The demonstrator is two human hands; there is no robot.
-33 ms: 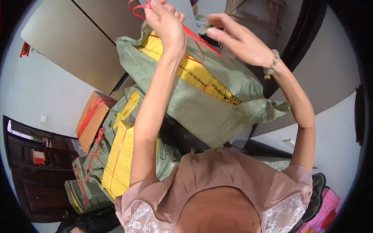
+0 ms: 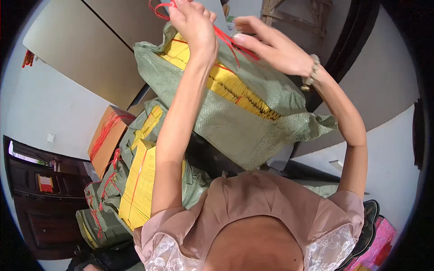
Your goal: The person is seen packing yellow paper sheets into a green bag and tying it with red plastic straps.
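My left hand [image 2: 193,20] is closed around a bundle of red plastic strings [image 2: 161,11] at the top of the view. A loop sticks out beyond its fingers, and loose ends trail toward my right hand [image 2: 275,49]. That hand, slightly blurred, has its thumb and fingers apart beside the trailing ends; whether the thumb touches them I cannot tell. Below both hands lies a green woven sack [image 2: 226,122], its mouth spread. Inside are stacked bundles of yellow folded paper [image 2: 228,82], tied with thin red string.
At the left stand more green sacks [image 2: 108,198] with red ties, a yellow paper bundle [image 2: 138,187] and a cardboard box [image 2: 106,140] draped with red string. Farther left is a dark wooden door [image 2: 43,217]. A wooden frame [image 2: 294,20] stands at the back. Pink fabric [image 2: 375,246] lies lower right.
My right hand has shifted slightly left, closer to the trailing red strings. My left hand stays in nearly the same place, still holding the strings.
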